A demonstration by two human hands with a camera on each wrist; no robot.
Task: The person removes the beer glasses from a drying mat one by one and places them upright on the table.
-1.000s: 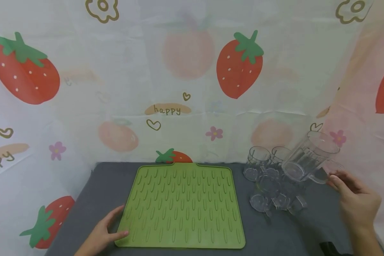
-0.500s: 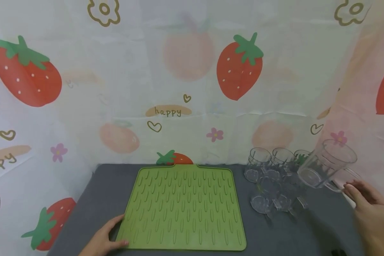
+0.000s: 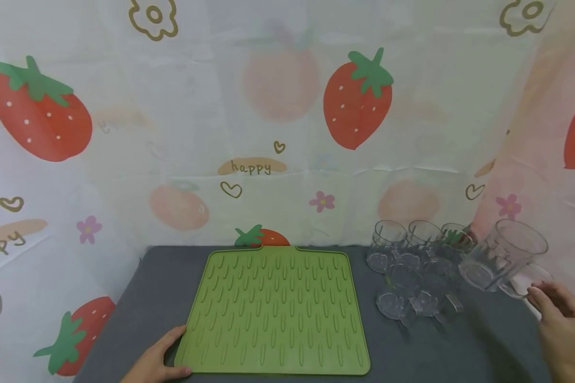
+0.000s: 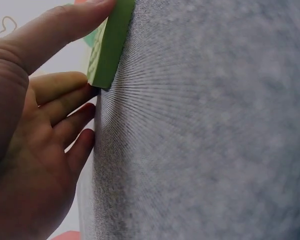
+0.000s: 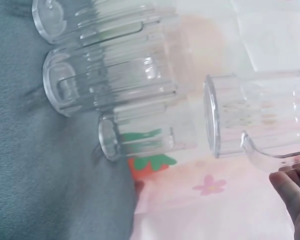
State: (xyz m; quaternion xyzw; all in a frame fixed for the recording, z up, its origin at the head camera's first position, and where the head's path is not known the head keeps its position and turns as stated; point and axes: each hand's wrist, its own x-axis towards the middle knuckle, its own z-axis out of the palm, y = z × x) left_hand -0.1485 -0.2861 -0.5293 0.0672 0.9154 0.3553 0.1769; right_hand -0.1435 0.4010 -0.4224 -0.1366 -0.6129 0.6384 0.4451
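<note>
One clear pitcher (image 3: 505, 255), held by its handle in the right hand (image 3: 563, 324), hangs tilted above the grey surface (image 3: 436, 346), just right of about five clear cups (image 3: 414, 266). The left hand (image 3: 155, 361), fingers straight, presses one green mat's (image 3: 273, 308) corner; the left-wrist view shows its thumb on top.

Readable text: backdrop only
"happy" on strawberry curtain (image 3: 287, 106), centre behind mat; partial "ppy" at curtain's left edge. Nothing legible on mat, cups, cloth.
</note>
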